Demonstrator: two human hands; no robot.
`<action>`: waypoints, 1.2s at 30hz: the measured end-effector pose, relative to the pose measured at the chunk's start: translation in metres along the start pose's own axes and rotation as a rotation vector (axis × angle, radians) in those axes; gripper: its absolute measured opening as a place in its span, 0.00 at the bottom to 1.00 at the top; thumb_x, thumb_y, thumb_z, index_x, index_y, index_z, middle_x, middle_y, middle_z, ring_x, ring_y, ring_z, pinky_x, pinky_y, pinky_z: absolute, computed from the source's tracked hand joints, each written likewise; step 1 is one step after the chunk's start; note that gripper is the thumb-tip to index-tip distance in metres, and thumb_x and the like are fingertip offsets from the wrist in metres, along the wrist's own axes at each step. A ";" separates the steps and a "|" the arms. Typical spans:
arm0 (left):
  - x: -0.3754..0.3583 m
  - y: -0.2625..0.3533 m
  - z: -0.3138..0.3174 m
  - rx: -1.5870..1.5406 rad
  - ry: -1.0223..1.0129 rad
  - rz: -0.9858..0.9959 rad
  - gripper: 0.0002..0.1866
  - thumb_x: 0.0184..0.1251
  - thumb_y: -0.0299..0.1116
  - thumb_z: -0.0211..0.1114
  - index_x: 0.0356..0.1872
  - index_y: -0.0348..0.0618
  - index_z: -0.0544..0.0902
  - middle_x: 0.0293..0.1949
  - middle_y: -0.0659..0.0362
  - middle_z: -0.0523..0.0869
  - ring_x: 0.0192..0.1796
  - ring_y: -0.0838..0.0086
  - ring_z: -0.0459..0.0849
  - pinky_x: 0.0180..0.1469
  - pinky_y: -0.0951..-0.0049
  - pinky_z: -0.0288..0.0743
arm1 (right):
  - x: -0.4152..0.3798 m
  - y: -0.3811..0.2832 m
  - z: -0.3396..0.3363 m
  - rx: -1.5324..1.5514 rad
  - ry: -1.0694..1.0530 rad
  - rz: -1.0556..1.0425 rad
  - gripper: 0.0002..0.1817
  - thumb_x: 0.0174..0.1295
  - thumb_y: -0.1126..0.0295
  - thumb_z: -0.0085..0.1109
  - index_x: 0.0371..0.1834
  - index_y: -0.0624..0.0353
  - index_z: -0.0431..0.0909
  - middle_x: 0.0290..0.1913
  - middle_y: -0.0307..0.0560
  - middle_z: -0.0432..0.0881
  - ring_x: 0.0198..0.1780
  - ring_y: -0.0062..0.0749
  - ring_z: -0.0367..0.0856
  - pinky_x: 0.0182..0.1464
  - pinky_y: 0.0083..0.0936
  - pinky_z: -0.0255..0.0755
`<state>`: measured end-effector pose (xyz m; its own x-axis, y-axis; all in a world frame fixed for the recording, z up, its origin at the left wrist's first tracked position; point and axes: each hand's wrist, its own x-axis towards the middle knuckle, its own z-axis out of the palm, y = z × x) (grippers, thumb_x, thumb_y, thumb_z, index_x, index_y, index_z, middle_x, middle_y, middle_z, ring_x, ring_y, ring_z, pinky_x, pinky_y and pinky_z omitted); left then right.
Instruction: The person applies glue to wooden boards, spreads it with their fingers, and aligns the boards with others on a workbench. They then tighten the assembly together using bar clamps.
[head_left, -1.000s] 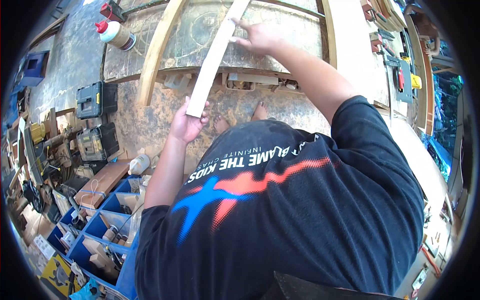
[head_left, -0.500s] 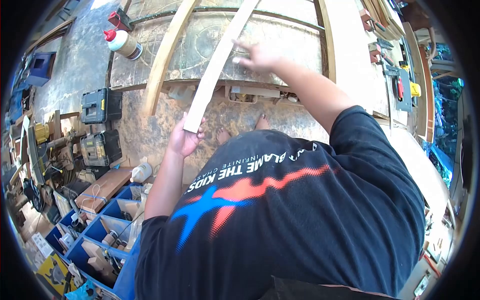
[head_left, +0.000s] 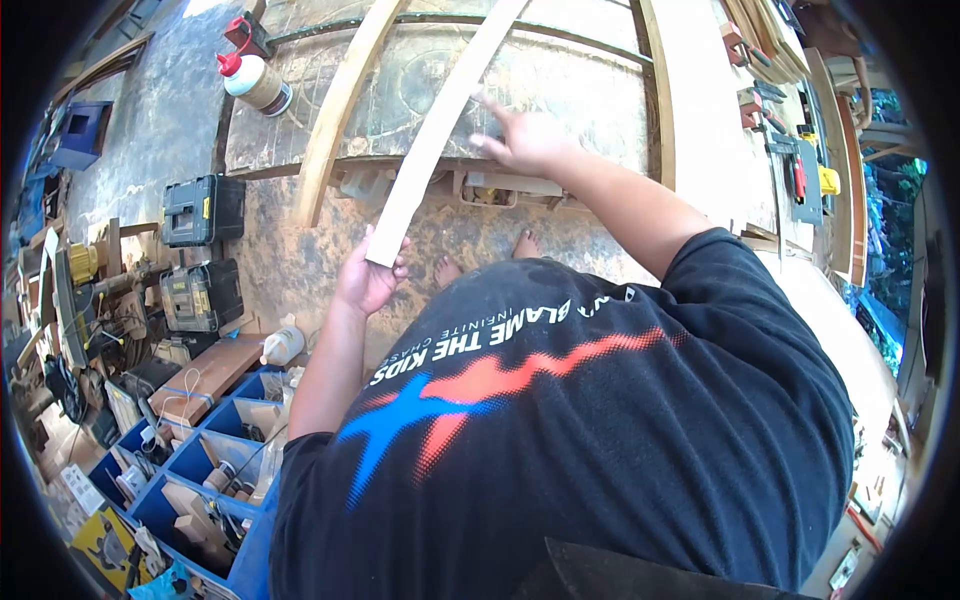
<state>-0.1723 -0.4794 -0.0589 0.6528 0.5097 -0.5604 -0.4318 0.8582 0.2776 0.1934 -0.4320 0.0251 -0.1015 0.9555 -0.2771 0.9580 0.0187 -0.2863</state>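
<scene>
A long pale wooden strip point(head_left: 430, 165) runs from near my body out over the worktable. Its near end rests in my left hand point(head_left: 372, 275), with the thumb along one side and the fingers curled round the other. Beside the strip's right edge, over the table, my right hand point(head_left: 535, 142) is open, thumb and index finger apart. The index fingertip is right at the strip's edge. To the left lies a second, browner wooden strip point(head_left: 335, 115), its near end jutting past the table edge.
A glue bottle point(head_left: 255, 83) with a red cap is on the worktable point(head_left: 270, 150) at the left. Tool cases point(head_left: 203, 210) and a blue divided bin point(head_left: 205, 460) stand on my left. Clamps point(head_left: 752, 105) and stacked boards point(head_left: 765, 40) are at the right. My bare feet are on the floor below.
My right hand has shifted slightly towards me and to the right, and is less blurred. My left hand keeps its hold on the strip's near end.
</scene>
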 end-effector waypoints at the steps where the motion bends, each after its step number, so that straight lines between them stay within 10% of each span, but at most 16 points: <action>1: 0.001 0.000 0.000 0.010 0.005 -0.002 0.26 0.88 0.52 0.45 0.69 0.43 0.74 0.50 0.49 0.87 0.38 0.69 0.84 0.40 0.67 0.78 | 0.002 0.005 0.004 0.033 0.125 0.056 0.51 0.71 0.25 0.43 0.88 0.43 0.47 0.34 0.59 0.88 0.34 0.51 0.89 0.36 0.46 0.82; 7: 0.001 0.000 0.001 0.018 -0.025 0.000 0.26 0.88 0.53 0.45 0.67 0.43 0.74 0.49 0.50 0.88 0.37 0.71 0.84 0.40 0.68 0.77 | -0.036 -0.060 0.008 -0.172 -0.234 -0.483 0.47 0.71 0.26 0.44 0.86 0.41 0.55 0.50 0.58 0.88 0.40 0.50 0.91 0.40 0.44 0.84; 12: -0.007 -0.001 0.016 0.008 -0.003 0.019 0.22 0.88 0.49 0.46 0.65 0.43 0.75 0.46 0.52 0.87 0.36 0.70 0.83 0.39 0.69 0.77 | 0.000 -0.032 -0.018 0.074 0.019 0.138 0.47 0.75 0.32 0.46 0.86 0.52 0.54 0.32 0.53 0.89 0.37 0.47 0.90 0.41 0.44 0.83; 15: -0.012 -0.001 0.025 -0.010 -0.061 0.031 0.21 0.88 0.47 0.46 0.65 0.43 0.75 0.47 0.51 0.87 0.37 0.71 0.83 0.38 0.70 0.77 | -0.007 -0.021 -0.021 0.131 0.187 0.048 0.42 0.77 0.38 0.49 0.84 0.55 0.59 0.32 0.53 0.88 0.34 0.46 0.88 0.40 0.42 0.82; 19: -0.017 0.006 0.048 -0.024 -0.103 0.033 0.21 0.88 0.46 0.46 0.64 0.43 0.76 0.48 0.51 0.86 0.37 0.71 0.82 0.38 0.70 0.76 | -0.038 -0.046 0.004 0.739 0.007 0.165 0.43 0.78 0.40 0.46 0.83 0.64 0.59 0.55 0.62 0.88 0.56 0.50 0.88 0.61 0.40 0.78; 20: -0.020 0.006 0.052 -0.030 -0.107 0.025 0.21 0.88 0.46 0.46 0.64 0.43 0.76 0.48 0.51 0.86 0.37 0.71 0.82 0.38 0.70 0.76 | -0.054 -0.063 0.003 0.874 0.096 0.125 0.43 0.76 0.42 0.48 0.83 0.65 0.57 0.72 0.70 0.75 0.74 0.56 0.73 0.76 0.42 0.64; 24: -0.028 0.012 0.076 -0.092 -0.168 0.022 0.21 0.89 0.46 0.45 0.64 0.42 0.76 0.50 0.51 0.85 0.37 0.71 0.82 0.38 0.71 0.76 | -0.067 -0.062 0.043 0.550 0.503 -0.322 0.50 0.72 0.40 0.52 0.86 0.62 0.49 0.85 0.78 0.41 0.85 0.71 0.45 0.83 0.53 0.43; 36: -0.048 0.028 0.126 -0.169 -0.181 0.004 0.22 0.89 0.45 0.44 0.68 0.42 0.75 0.52 0.53 0.84 0.37 0.74 0.79 0.36 0.73 0.73 | -0.054 -0.099 0.051 0.341 0.821 -0.495 0.59 0.70 0.28 0.45 0.87 0.67 0.42 0.84 0.64 0.59 0.88 0.59 0.41 0.81 0.60 0.27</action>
<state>-0.1372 -0.4727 0.0742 0.7448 0.5291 -0.4067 -0.5229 0.8413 0.1370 0.0910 -0.5008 0.0220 -0.1275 0.7729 0.6215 0.7181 0.5042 -0.4797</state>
